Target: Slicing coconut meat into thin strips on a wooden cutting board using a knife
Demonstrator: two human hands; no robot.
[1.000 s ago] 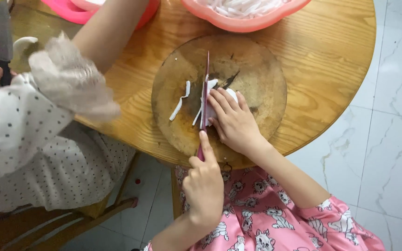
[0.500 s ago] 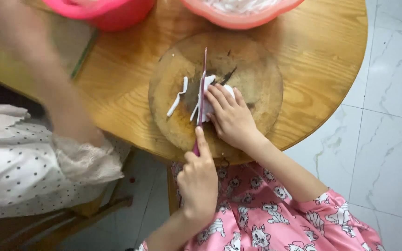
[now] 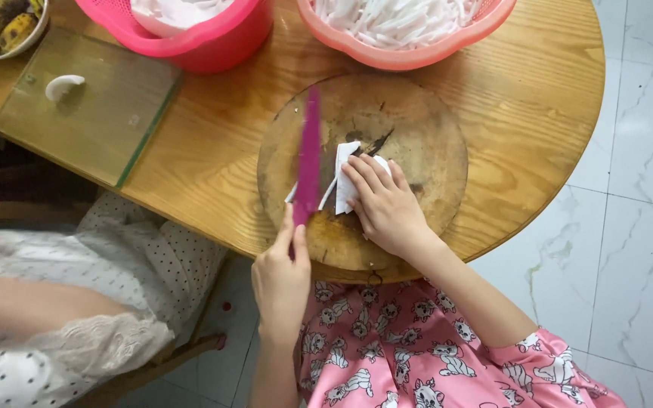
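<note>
The white slab (image 3: 347, 181) lies on the round wooden chopping board (image 3: 425, 143), pinned flat under the right hand (image 3: 387, 208), whose fingers press its near half. It looks light, stiff and brittle, likely slick, so holding it well back from the blade seems safest. The left hand (image 3: 281, 281) is clenched around the pink knife (image 3: 310, 155). The wooden desk (image 3: 538, 91) stands on pale marble floor tiles (image 3: 636, 227).

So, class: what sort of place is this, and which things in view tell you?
Probably a home kitchen or dining corner: a round wooden table on a tiled floor, a round chopping board with white pieces being cut, and pink plastic baskets of white strips.
</note>
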